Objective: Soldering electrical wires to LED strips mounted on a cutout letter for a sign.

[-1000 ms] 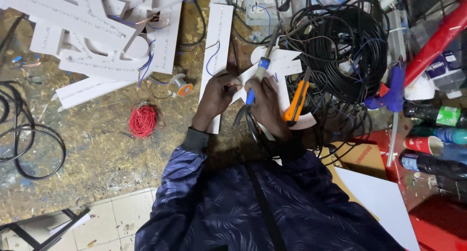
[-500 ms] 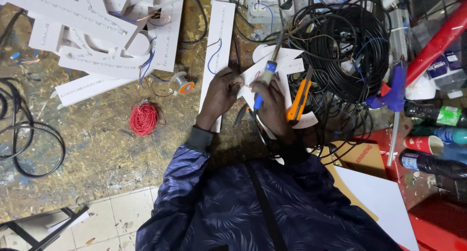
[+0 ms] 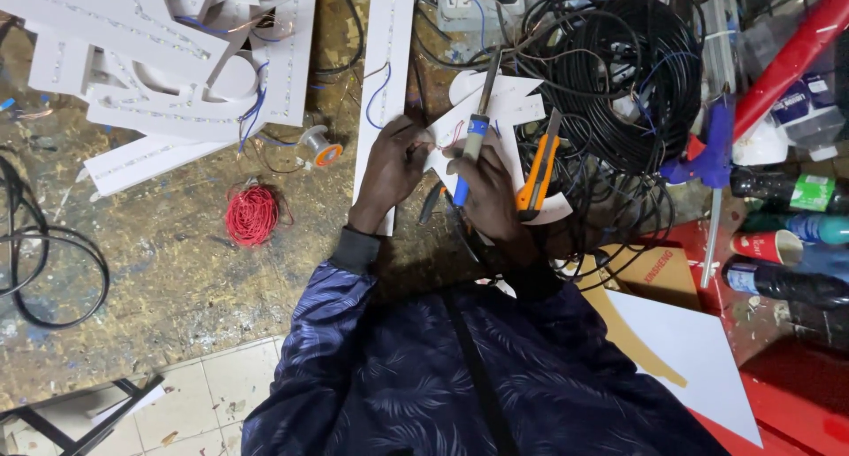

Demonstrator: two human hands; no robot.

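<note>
My right hand [image 3: 485, 191] grips a soldering iron [image 3: 478, 129] with a blue and grey handle, its tip pointing away from me. My left hand [image 3: 389, 164] pinches thin wires against a white foam-board shape [image 3: 508, 102] that lies on the bench. An orange utility knife [image 3: 539, 168] rests on the same white shape, just right of my right hand. A long white strip [image 3: 386, 58] lies upright under my left hand.
A big coil of black cable [image 3: 619, 76] sits behind the hands. White letter shapes with LED strips [image 3: 168, 58] fill the upper left. A red wire bundle [image 3: 252, 215] and a solder spool [image 3: 316, 146] lie left. Bottles [image 3: 787, 191] and a blue glue gun [image 3: 712, 164] stand right.
The soldering iron has swung slightly, its handle now more upright over the white shape. My hands have stayed close together on the wires.
</note>
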